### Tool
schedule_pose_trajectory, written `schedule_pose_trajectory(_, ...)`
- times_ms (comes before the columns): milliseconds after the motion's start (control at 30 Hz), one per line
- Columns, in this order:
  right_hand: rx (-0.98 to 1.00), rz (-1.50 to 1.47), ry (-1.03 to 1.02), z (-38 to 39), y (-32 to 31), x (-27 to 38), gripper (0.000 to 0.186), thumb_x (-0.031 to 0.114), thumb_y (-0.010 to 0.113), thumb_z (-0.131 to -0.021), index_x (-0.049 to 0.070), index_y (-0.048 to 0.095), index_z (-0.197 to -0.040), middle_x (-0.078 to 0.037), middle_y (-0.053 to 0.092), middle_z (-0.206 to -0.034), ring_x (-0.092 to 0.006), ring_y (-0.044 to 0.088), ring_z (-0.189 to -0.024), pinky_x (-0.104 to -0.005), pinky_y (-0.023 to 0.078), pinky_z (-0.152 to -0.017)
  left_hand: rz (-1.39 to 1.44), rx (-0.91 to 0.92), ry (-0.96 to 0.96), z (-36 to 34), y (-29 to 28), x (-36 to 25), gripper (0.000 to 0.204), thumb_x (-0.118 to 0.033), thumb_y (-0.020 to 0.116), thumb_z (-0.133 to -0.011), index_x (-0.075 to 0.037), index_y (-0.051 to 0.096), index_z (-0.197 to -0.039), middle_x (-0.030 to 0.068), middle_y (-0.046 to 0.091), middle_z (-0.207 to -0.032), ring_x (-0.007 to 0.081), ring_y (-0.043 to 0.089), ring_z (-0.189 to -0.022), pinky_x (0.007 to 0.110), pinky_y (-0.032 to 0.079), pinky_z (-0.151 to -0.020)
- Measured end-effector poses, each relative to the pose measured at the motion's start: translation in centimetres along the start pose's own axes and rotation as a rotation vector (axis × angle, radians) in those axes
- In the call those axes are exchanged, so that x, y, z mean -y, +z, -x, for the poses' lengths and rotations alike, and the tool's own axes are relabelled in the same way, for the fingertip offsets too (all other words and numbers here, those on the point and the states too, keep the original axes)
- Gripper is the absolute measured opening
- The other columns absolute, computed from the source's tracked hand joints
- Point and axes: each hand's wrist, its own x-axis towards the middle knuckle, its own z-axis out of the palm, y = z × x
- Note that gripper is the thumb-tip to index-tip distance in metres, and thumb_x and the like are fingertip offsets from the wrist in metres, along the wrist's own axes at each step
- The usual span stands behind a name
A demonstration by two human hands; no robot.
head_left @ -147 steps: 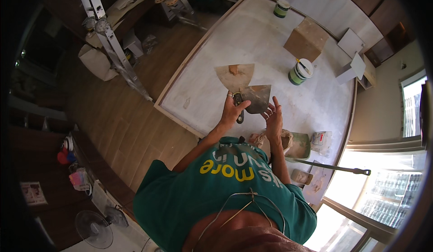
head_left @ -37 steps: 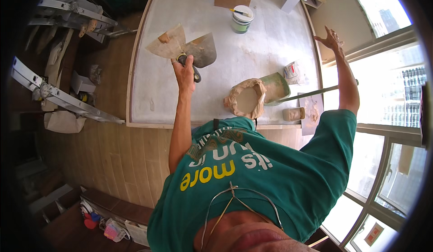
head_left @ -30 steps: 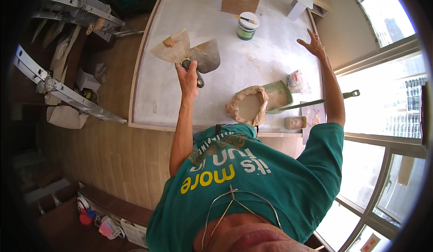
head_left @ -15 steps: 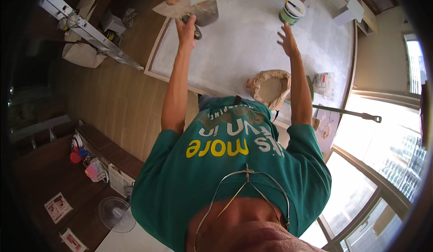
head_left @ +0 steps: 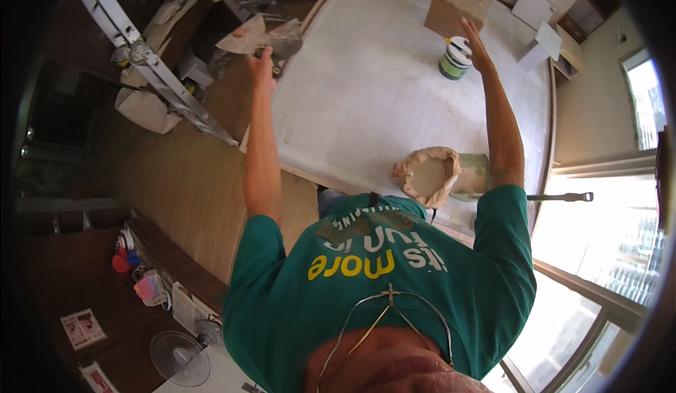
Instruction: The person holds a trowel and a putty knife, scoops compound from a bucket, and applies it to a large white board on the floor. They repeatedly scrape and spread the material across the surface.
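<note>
Head view: left hand (head_left: 262, 61) has its grip closed on the handles of two plastering trowels (head_left: 264, 37), held out over the left edge of the white floor sheet (head_left: 373, 97); the load could slide off onto the bare wooden floor (head_left: 183, 182) if the blades tilt. Right hand (head_left: 477, 45) is spread open, holding nothing, just beside the green-banded tub (head_left: 454, 59), which it could knock over. Trowels: flat metal blades, one tan-smeared, one grey.
</note>
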Motion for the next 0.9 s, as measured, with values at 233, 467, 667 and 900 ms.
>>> schedule_pose_trajectory(233, 0.110, -0.162, 0.348, 15.3, 9.7, -14.6, 0.104, 0.081, 0.048, -0.081, 0.023, 0.010, -0.159, -0.013, 0.015, -0.163, -0.0413, 0.026, -0.144, -0.0683, 0.017, -0.110, -0.002, 0.130, -0.203, 15.4, -2.9, 1.7, 0.058, -0.007, 0.063, -0.088, -0.006, 0.040, -0.142, 0.0081, 0.051, -0.131, 0.0196, 0.050, -0.117, 0.033, 0.040, -0.101)
schedule_pose_trajectory(467, 0.365, -0.175, 0.693, 30.0, 20.0, -23.8, 0.108, 0.075, 0.059, -0.081, 0.018, 0.010, -0.159, -0.017, 0.018, -0.161, -0.0435, 0.031, -0.141, -0.0653, 0.021, -0.110, 0.018, 0.232, -0.469, 29.2, -3.6, 5.1, 0.057, -0.010, 0.064, -0.089, -0.005, 0.040, -0.141, 0.0075, 0.053, -0.127, 0.0178, 0.051, -0.114, 0.031, 0.040, -0.098)
schedule_pose_trajectory(667, 0.085, -0.310, 0.510, 27.7, 13.0, -23.6, 0.101, 0.074, 0.054, -0.083, 0.019, 0.015, -0.158, -0.015, 0.024, -0.159, -0.0388, 0.030, -0.142, -0.0629, 0.024, -0.107, -0.024, 0.317, -0.581, 30.8, -2.3, 4.3, 0.053, -0.014, 0.066, -0.089, -0.006, 0.044, -0.137, 0.0052, 0.055, -0.119, 0.0150, 0.051, -0.109, 0.029, 0.042, -0.094)
schedule_pose_trajectory(900, -0.097, -0.371, 0.355, 22.2, 7.5, -19.2, 0.102, 0.075, 0.051, -0.084, 0.019, 0.011, -0.158, -0.017, 0.018, -0.161, -0.0416, 0.026, -0.144, -0.0663, 0.020, -0.110, 0.076, 0.351, -0.390, 24.7, -2.3, 3.1, 0.054, -0.012, 0.062, -0.090, -0.006, 0.041, -0.140, 0.0078, 0.055, -0.126, 0.0178, 0.053, -0.111, 0.029, 0.042, -0.095)
